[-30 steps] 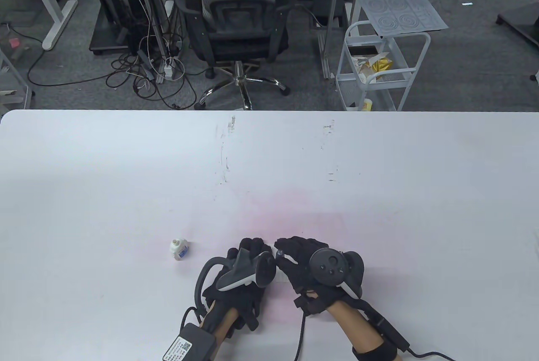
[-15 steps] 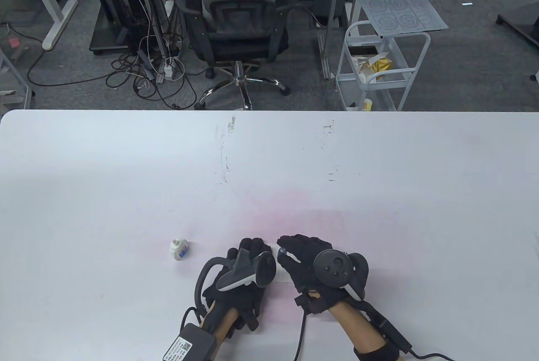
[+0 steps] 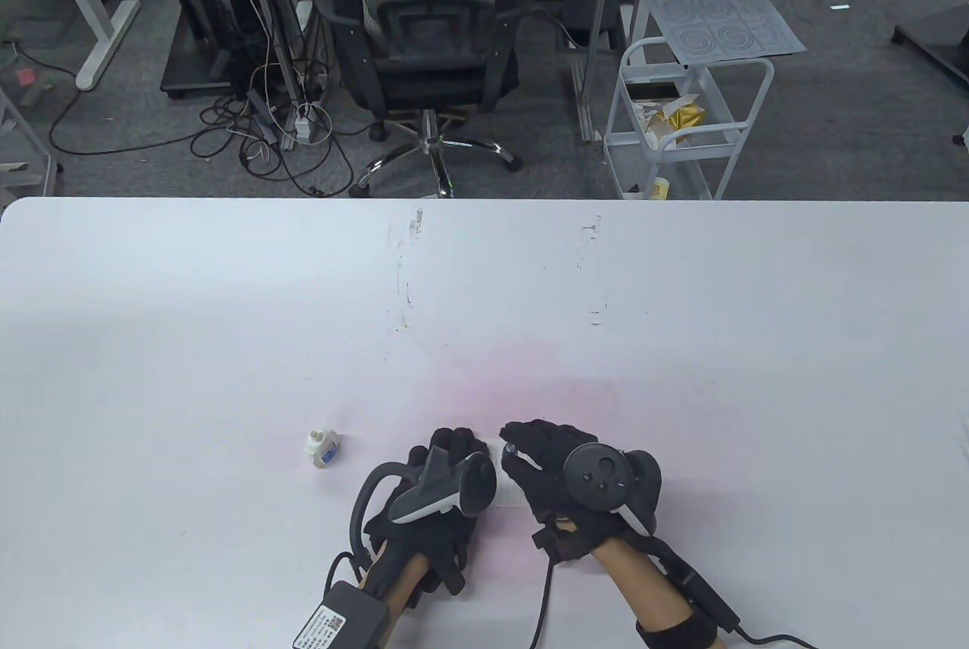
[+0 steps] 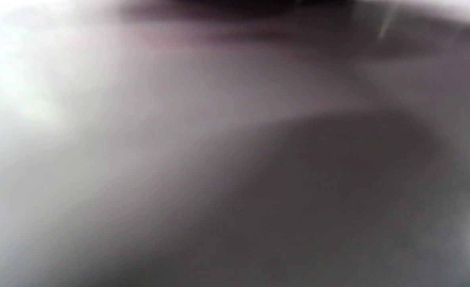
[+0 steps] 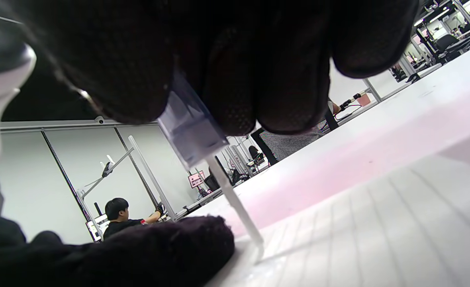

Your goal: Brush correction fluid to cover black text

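White table (image 3: 681,316) with faint pink staining, office floor beyond. Lined paper (image 3: 506,491) near the table's 6 o'clock edge, mostly hidden under both hands. Brush cap (image 5: 191,125) pinched in right hand (image 3: 560,478) fingertips (image 5: 286,91), white brush stem (image 5: 235,203) tip touching the paper. Left hand (image 3: 439,486) pressed flat on the paper at 9 o'clock of the brush. Correction fluid bottle (image 3: 323,446) uncapped, farther toward 9 o'clock, well apart. Left wrist view blurred.
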